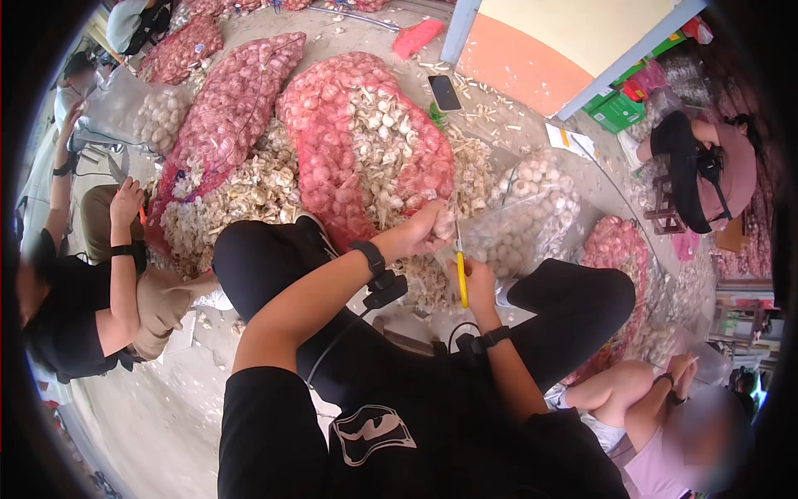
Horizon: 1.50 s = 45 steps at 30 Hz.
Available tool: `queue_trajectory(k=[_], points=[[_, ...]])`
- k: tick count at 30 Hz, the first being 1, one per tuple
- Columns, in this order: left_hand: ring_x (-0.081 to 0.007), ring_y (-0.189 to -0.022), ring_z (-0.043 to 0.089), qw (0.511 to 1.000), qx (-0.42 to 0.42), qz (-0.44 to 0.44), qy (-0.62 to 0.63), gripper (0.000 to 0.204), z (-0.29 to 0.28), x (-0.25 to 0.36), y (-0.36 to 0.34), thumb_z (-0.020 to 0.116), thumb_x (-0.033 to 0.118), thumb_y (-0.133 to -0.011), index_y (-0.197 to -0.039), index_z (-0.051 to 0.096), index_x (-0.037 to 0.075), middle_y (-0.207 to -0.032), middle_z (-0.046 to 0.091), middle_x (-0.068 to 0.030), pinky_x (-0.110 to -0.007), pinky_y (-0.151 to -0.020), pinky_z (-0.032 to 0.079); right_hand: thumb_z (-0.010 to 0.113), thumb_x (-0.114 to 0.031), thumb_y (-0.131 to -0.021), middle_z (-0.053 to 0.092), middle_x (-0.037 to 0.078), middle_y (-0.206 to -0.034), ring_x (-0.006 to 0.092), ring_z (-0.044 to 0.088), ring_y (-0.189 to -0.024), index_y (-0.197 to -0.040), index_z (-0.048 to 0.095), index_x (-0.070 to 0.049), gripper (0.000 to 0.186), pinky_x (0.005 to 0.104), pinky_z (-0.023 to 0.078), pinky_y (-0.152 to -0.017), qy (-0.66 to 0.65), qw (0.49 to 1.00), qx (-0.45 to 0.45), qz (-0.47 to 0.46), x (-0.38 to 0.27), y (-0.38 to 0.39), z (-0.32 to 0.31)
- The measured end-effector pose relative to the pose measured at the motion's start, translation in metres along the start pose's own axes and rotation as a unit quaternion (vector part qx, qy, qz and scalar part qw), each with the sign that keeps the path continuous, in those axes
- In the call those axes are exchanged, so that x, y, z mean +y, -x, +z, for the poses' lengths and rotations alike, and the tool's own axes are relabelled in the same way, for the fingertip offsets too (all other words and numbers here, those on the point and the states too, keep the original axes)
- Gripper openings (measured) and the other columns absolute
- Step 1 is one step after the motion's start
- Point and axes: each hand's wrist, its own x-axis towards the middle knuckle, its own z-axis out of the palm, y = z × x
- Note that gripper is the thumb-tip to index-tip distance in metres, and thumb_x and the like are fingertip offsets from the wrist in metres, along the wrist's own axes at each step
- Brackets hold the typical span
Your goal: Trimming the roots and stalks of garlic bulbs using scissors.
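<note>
My left hand (pixel 422 229) is closed around a garlic bulb (pixel 446 224) between my knees. Yellow-handled scissors (pixel 462 279) are gripped in my right hand (pixel 477 284), with the blades pointing up beside the bulb. Whether the blades touch it is too small to tell. Just beyond my left hand lies an opened red mesh sack (pixel 320 170) full of garlic bulbs. To the right of both hands rests a clear plastic bag (pixel 532 220) holding pale, trimmed-looking bulbs. Dry skins and stem bits (pixel 424 283) lie under my hands.
A phone (pixel 445 93) lies on the floor ahead, near a panel (pixel 532 62). Another full mesh sack (pixel 241 104) stands to the left, one more (pixel 615 258) to the right. Co-workers sit at left (pixel 83 291), far right (pixel 715 170) and lower right (pixel 665 416).
</note>
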Motion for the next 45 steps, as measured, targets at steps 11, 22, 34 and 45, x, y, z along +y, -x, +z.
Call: queue_trajectory(k=[11,22,34,45], points=[[-0.0179,-0.087,0.064,0.974,0.108,0.129,-0.153,0.041,0.059,0.033,0.018,0.058,0.047,-0.1,-0.122,0.05,0.013,-0.104,0.062,-0.0048,-0.032,-0.075,0.05,0.077,-0.028,-0.09,0.066,0.009,-0.081,0.0172,0.071,-0.07,-0.093,0.056,0.001,0.036,0.0284,0.058,-0.057,-0.407,0.911,-0.046,0.037,-0.037,-0.05,-0.07],[-0.0171,-0.065,0.061,0.93,0.134,0.288,-0.188,0.051,0.062,0.063,0.012,0.04,0.041,-0.108,-0.144,0.035,0.005,-0.093,0.063,-0.0088,-0.029,-0.057,0.048,0.077,-0.019,-0.089,0.067,0.008,-0.089,0.0131,0.068,-0.075,-0.096,0.055,0.0,0.03,0.0278,0.058,-0.061,-0.281,0.954,-0.095,-0.05,-0.096,-0.112,-0.108],[-0.0474,-0.092,0.061,0.71,0.319,0.385,-0.496,0.043,0.076,0.058,0.023,0.038,0.032,-0.107,-0.104,0.06,-0.005,-0.095,0.063,-0.0291,-0.052,-0.083,0.048,0.068,-0.034,-0.095,0.062,0.008,-0.083,0.0179,0.066,-0.062,-0.125,0.049,-0.005,0.045,0.0273,0.052,-0.048,-0.44,0.895,-0.068,0.028,-0.079,-0.112,-0.071],[-0.049,-0.087,0.061,0.72,0.35,0.39,-0.455,0.039,0.048,0.048,0.006,0.044,0.032,-0.106,-0.107,0.056,-0.005,-0.088,0.062,-0.0304,-0.054,-0.077,0.048,0.065,-0.039,-0.097,0.05,-0.002,-0.074,0.0091,0.047,-0.055,-0.121,0.051,-0.011,0.04,0.0234,0.036,-0.048,-0.454,0.89,0.005,0.045,-0.072,-0.13,-0.035]])
